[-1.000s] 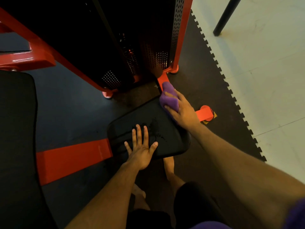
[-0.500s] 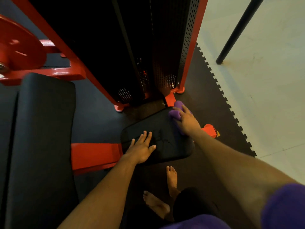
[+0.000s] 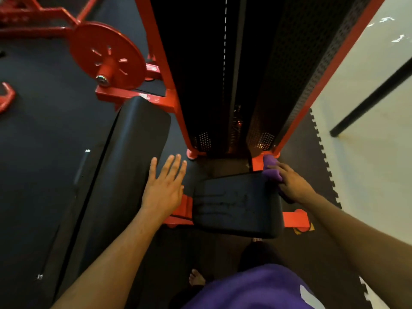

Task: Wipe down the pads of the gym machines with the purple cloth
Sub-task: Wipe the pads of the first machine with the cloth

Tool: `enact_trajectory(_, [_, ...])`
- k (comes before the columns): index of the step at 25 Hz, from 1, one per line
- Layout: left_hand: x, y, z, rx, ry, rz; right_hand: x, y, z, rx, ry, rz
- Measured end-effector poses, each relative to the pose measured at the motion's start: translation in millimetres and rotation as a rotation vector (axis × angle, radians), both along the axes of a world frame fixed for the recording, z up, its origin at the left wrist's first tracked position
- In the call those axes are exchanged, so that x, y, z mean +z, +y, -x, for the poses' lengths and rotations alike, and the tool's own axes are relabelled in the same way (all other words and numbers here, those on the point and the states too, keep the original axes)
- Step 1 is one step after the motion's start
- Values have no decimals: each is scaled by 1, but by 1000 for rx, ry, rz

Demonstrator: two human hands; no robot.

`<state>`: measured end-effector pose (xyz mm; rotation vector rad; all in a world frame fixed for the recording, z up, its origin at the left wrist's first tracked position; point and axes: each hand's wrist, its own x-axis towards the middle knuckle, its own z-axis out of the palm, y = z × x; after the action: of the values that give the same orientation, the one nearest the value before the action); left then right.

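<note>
A small black seat pad (image 3: 237, 210) sits low on a red frame, with wet streaks across its top. At the pad's far right corner my right hand (image 3: 289, 184) grips the purple cloth (image 3: 270, 169), which is bunched under my fingers. My left hand (image 3: 166, 186) hovers with straight, spread fingers between the seat pad and a long black back pad (image 3: 124, 166) on the left; whether it touches the long pad I cannot tell.
A black perforated weight-stack tower with red posts (image 3: 223, 85) rises just behind the seat. A red wheel (image 3: 107, 56) and red frame bars lie upper left. Dark rubber matting ends at a jigsaw edge (image 3: 327, 166) beside pale floor with a black pole (image 3: 367, 99).
My left hand has lifted off the seat pad and moved left toward the long pad. My right hand with the cloth stays at the far right corner. The camera has risen and pulled back.
</note>
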<state>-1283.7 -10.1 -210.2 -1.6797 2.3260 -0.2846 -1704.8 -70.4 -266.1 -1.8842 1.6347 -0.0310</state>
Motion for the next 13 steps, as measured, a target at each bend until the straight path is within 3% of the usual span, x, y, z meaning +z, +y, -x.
enact_trajectory(2, [15, -19, -14, 100, -36, 79, -14, -46, 5, 100, 1, -42])
enact_trajectory(4, [18, -23, -40, 189, -74, 110, -30, -75, -4, 153, 56, -217])
enact_trajectory(7, [7, -24, -43, 229, -135, 71, -74, -115, -18, 222, 97, -386])
enact_trajectory(11, [1, -37, -36, 261, -139, 77, -102, -138, -84, 485, 82, -396])
enact_trajectory(13, [0, -33, -35, 273, -147, 63, -100, -137, -145, 618, -19, -405])
